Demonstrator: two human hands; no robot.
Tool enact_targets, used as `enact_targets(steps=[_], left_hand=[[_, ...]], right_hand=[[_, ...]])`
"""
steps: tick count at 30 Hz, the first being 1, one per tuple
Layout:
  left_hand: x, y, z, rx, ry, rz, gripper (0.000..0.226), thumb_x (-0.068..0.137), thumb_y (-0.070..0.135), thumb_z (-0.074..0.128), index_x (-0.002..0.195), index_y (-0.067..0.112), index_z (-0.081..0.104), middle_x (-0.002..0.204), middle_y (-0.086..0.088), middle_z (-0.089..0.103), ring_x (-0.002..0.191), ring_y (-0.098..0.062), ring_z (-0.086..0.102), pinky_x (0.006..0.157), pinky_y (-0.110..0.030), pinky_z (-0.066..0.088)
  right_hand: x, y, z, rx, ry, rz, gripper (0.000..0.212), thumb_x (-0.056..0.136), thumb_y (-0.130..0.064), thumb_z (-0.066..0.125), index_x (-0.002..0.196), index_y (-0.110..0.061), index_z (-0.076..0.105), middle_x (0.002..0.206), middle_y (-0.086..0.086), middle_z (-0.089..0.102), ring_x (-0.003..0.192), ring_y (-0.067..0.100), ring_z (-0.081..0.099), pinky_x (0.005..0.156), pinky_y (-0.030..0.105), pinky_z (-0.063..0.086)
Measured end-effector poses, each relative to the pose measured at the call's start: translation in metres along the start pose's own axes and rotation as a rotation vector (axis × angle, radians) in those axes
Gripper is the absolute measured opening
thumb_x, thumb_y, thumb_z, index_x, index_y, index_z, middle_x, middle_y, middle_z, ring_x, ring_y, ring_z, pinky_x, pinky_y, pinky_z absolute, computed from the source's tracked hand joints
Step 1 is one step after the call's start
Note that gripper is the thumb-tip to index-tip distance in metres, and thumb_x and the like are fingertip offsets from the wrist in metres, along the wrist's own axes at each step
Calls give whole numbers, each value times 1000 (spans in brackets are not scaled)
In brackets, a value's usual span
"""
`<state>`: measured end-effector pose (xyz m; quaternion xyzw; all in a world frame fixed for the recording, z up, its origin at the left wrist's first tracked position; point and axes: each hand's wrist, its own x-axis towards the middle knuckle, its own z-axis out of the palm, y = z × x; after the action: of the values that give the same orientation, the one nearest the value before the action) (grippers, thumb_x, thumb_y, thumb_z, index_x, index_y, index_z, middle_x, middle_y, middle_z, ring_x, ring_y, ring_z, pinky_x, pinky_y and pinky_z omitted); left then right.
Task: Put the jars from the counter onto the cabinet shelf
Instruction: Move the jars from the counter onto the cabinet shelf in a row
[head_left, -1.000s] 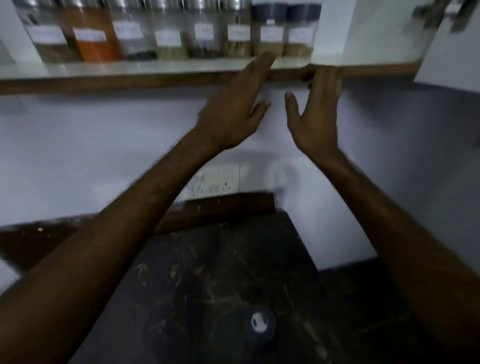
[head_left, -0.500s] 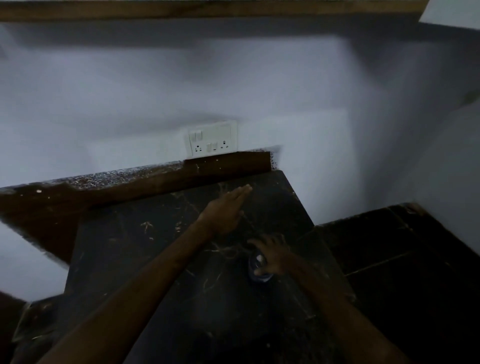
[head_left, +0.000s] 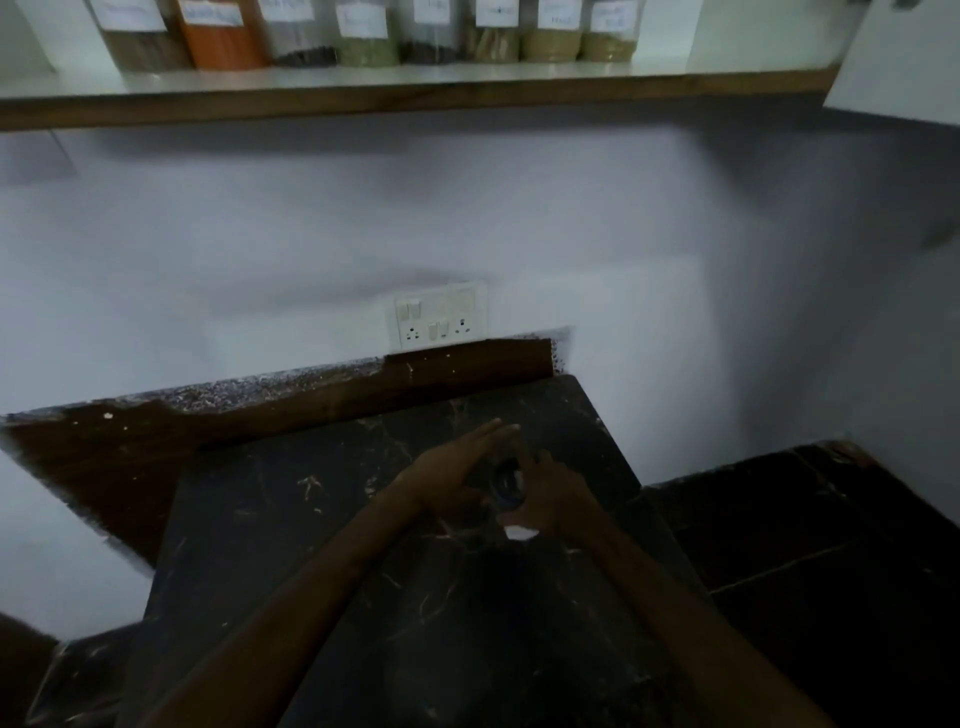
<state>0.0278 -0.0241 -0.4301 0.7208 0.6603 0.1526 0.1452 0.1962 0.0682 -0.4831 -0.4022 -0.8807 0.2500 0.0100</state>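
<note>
A small dark-lidded jar (head_left: 506, 482) with a white label stands on the black marble counter (head_left: 337, 561), dim and partly hidden between my hands. My right hand (head_left: 553, 501) curls round its right side. Against the jar's left side my left hand (head_left: 454, 473) lies with straight fingers pointing at the wall. High above runs the cabinet shelf (head_left: 415, 85), where several labelled jars (head_left: 366, 36) stand in a row.
A white socket plate (head_left: 439, 317) sits on the wall just behind the counter. A brown wooden strip (head_left: 311, 400) runs along the counter's back edge. A lower dark surface (head_left: 810, 525) lies to the right, and an open white cabinet door (head_left: 904, 62) hangs at top right.
Both hands dropped from the shelf edge to the counter. My right hand closed round the jar and my left hand moved right against it. The view has tilted back up and shows the shelf again.
</note>
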Motion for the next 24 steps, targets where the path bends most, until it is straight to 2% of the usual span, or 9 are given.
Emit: enact_targets(steps=[2,4,6,8,10,13,17,21,24], left_hand=[[2,7,-17,-148,70,52,90,80,32,75,146,43,15,159,0,24,137,-6,28,115,-42,31],[6,14,-35,-332,134,95,102,71,38,81,148,41,15,154,1,34,134,-3,35,111,-29,36],[10,26,-54,-487,196,110,110,63,37,88,150,38,20,146,12,42,130,2,44,105,-19,40],[14,38,-72,-612,261,137,101,62,30,91,145,34,33,140,15,50,125,0,51,101,-22,47],[18,48,-92,-683,316,174,88,63,24,91,137,31,44,133,12,57,121,-8,57,96,-30,52],[17,59,-129,-742,412,155,78,62,22,91,126,37,51,125,16,59,110,-9,62,85,-27,57],[13,72,-175,-737,463,149,65,70,19,85,123,35,49,124,13,55,110,-11,58,81,-18,54],[5,86,-207,-822,432,184,36,91,22,63,125,26,54,126,1,58,111,-19,61,74,-29,59],[-3,92,-221,-799,425,190,34,94,23,59,128,21,55,127,-6,59,109,-22,62,78,-37,60]], right_hand=[[1,-21,-39,-12,172,2,95,61,-64,68,139,-25,32,126,9,55,108,32,59,87,43,52],[0,-41,-81,42,265,-66,98,57,-75,59,137,-26,30,120,12,57,104,33,61,84,40,52],[-6,-59,-120,92,312,-140,84,62,-81,57,123,-28,36,104,6,59,94,27,64,76,32,49],[-15,-74,-151,27,371,-155,74,65,-88,50,110,-30,39,94,2,56,84,21,60,71,30,48],[-26,-85,-179,7,382,-161,76,62,-94,41,106,-32,42,95,3,58,83,19,59,73,33,52],[-41,-92,-221,230,321,-246,58,79,-77,52,117,-32,47,108,1,64,90,16,64,76,34,58],[-57,-94,-255,420,368,-390,47,89,-47,66,130,-38,47,108,-11,62,94,9,67,69,20,60],[-67,-101,-272,492,446,-465,45,84,-46,71,125,-45,52,104,-13,65,87,1,69,66,18,59],[-73,-106,-278,529,451,-485,45,82,-48,73,122,-47,54,104,-12,66,88,1,69,66,21,59]])
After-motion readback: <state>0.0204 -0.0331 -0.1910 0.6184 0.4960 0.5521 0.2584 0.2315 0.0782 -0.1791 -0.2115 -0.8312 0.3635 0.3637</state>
